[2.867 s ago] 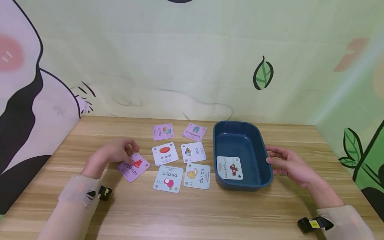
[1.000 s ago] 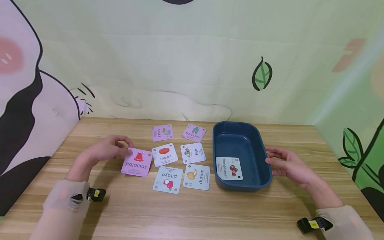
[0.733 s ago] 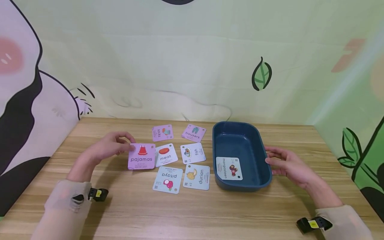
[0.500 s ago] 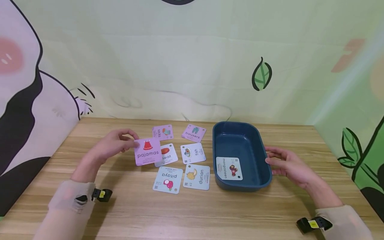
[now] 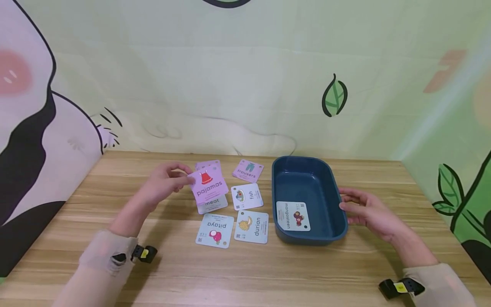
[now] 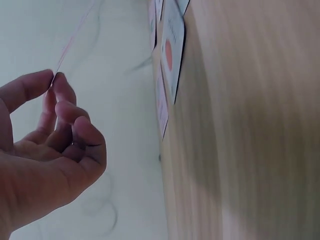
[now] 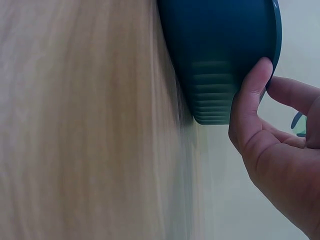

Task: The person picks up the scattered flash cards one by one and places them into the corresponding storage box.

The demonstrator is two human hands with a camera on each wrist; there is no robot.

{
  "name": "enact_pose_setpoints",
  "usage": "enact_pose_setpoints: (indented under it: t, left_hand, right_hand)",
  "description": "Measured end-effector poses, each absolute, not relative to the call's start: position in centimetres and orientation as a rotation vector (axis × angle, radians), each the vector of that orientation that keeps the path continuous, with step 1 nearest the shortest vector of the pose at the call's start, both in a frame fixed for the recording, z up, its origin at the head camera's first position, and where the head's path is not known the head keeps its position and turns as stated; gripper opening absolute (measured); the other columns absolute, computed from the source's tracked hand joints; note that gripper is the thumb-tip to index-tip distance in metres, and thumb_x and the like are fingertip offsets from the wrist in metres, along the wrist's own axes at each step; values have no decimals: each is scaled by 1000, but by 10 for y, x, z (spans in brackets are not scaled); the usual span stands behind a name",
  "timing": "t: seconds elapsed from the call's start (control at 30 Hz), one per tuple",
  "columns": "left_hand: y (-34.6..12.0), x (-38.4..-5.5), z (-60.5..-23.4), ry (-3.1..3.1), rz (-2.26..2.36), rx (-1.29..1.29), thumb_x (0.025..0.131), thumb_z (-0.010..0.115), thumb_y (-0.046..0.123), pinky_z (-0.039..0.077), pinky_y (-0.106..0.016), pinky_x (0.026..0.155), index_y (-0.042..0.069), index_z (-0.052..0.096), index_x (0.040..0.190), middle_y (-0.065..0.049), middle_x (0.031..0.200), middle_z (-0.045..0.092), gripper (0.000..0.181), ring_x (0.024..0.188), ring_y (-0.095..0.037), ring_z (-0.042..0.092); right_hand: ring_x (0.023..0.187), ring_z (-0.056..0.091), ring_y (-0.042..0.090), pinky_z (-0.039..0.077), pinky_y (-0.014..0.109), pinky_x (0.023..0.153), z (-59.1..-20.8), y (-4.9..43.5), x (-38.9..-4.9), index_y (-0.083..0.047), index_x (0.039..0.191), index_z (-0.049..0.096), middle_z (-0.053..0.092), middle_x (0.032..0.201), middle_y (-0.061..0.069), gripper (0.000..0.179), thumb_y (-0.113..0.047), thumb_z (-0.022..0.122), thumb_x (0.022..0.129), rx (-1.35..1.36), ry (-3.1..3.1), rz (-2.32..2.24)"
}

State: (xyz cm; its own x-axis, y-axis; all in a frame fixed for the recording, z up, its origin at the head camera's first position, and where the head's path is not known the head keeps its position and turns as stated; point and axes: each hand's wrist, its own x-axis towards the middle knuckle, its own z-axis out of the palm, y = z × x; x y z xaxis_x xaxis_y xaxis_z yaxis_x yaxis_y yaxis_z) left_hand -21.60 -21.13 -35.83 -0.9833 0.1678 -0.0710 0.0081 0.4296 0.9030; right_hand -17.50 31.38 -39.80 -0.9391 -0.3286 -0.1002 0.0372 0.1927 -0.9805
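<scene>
Between thumb and index finger my left hand [image 5: 168, 181] pinches the left edge of a purple "pajamas" flashcard [image 5: 209, 185]. It is lifted off the table, hiding parts of the "meat" card [image 5: 212, 206] and "socks" card [image 5: 209, 164] behind it. In the left wrist view that pajamas card [image 6: 70, 42] shows nearly edge-on. My right hand [image 5: 374, 213] touches the outer right side of a dark blue plastic bin [image 5: 341, 230]; no finger shows inside. In the right wrist view, thumb and finger rest against the bin's wall [image 7: 215, 50] near the rim. A "mangosteen" card [image 5: 293, 216] lies inside the bin.
On the wooden table [image 5: 245, 277], left of the bin, lie the "trousers" [image 5: 248, 171], "fish" [image 5: 247, 196], "pitaya" [image 5: 215, 230] and "durian" [image 5: 251, 227] cards. A printed backdrop [image 5: 238, 85] stands along the table's back edge.
My left hand has picked the pajamas card up from the table's left and carried it rightward and away, over the meat and socks cards. The right hand and bin have stayed put.
</scene>
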Motion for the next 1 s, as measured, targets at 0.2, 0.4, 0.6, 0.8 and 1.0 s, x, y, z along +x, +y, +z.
enact_pose_setpoints:
  t: [0.2,0.4,0.6,0.8,1.0]
  left_hand:
    - [-194,-213,-361,2488,1666,158,94,73,14,47,-31,72,-2,61,117,-11,97,67,31,82,-24,54]
    - [-177,-212,-367,2452,1727,152,94,74,14,47,-33,73,1,61,113,-13,99,69,27,87,-28,58]
    - [-164,-209,-370,2430,1792,94,94,73,13,47,-34,74,1,61,111,-14,100,69,24,89,-31,57]
    - [-151,-207,-373,2390,1829,103,95,72,10,53,-41,86,-1,62,113,-18,106,70,24,100,-42,63]
    - [-139,-205,-374,2372,1839,111,95,72,11,50,-43,87,1,63,110,-15,102,71,20,102,-42,61]
  right_hand:
    - [94,64,14,58,32,74,-398,314,-174,16,152,26,53,118,10,60,-5,56,105,-278,2172,-1814]
    - [94,64,14,58,31,73,-398,314,-174,15,152,26,53,118,10,60,-6,56,105,-269,2181,-1804]
    - [93,64,14,58,31,73,-399,314,-175,15,152,25,54,117,9,60,-5,56,105,-271,2173,-1815]
    - [94,65,14,58,31,73,-399,315,-174,15,152,26,54,118,9,59,-5,56,105,-269,2166,-1826]
    - [94,65,15,58,31,73,-398,314,-174,14,152,27,52,119,11,59,-7,57,105,-264,2186,-1802]
